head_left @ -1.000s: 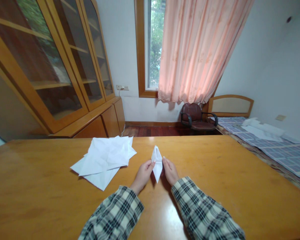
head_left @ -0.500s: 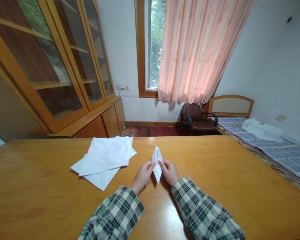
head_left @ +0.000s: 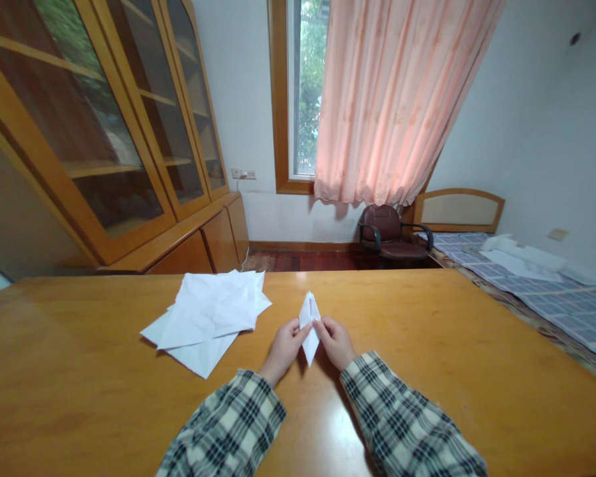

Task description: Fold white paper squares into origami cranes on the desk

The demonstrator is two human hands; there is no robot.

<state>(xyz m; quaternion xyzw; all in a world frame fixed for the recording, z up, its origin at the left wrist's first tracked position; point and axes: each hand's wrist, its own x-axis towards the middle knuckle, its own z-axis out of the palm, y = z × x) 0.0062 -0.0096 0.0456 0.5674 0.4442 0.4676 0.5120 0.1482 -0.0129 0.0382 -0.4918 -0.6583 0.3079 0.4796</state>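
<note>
A small piece of folded white paper (head_left: 310, 344), shaped like a narrow diamond, is held between my two hands above the wooden table (head_left: 412, 324). My left hand (head_left: 284, 346) grips its left edge, thumb on top and fingers behind. On the opposite edge, my right hand (head_left: 336, 340) pinches it the same way, and both thumbs meet near its middle. The upper half shows a slit down the centre; the lower half tapers to a point toward me. Fingers behind the paper are partly hidden.
Several creased white sheets (head_left: 208, 315) lie in a loose pile left of my hands. Beyond the table stand a glass-door cabinet (head_left: 173, 218) on the left and a brown armchair (head_left: 390, 232). A bed (head_left: 531, 291) with a checked cover is at the right.
The folded paper has shifted slightly left, and its lower tip has swung a little to the left. Both hands keep their hold; the paper pile is unmoved.
</note>
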